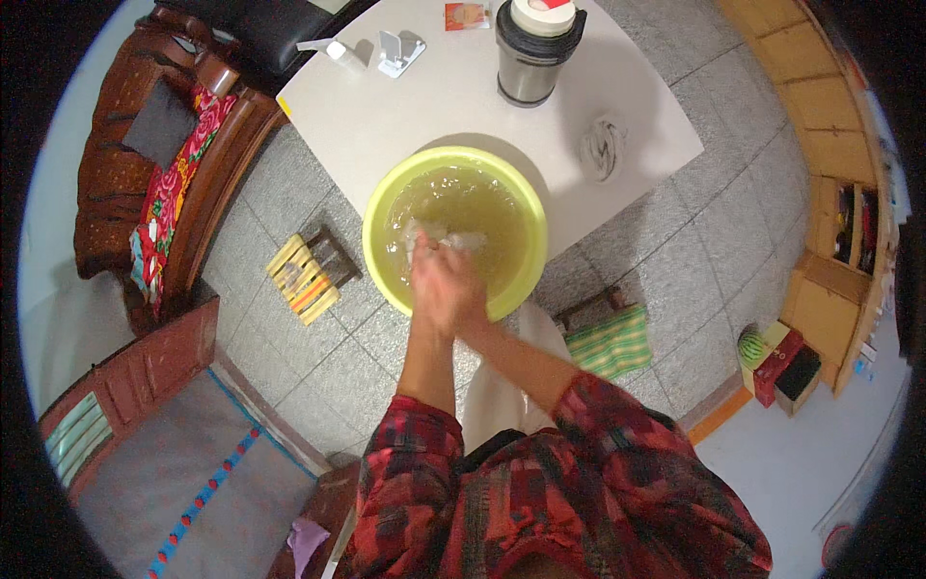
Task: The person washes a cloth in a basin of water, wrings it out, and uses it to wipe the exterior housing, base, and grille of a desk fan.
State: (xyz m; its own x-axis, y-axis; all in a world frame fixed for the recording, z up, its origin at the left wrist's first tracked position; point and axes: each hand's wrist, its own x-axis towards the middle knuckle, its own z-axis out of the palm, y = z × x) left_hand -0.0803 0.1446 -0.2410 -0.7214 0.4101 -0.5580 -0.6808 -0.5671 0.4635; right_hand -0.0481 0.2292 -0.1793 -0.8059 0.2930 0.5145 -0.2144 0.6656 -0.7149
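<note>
A yellow-green plastic basin of cloudy water stands at the near edge of the pale table, reaching past it. My left hand and my right hand are pressed together over the basin's near side, blurred by motion. Between and beyond the fingers shows a pale wet cloth, partly in the water. The hands hide some of it, and its full shape cannot be made out. Ripples and bright glints mark the water around it.
On the table stand a large steel insulated jug, a white bottle, a small white stand and a crumpled grey-white bundle. Low stools with a yellow striped top and a green striped cover flank me.
</note>
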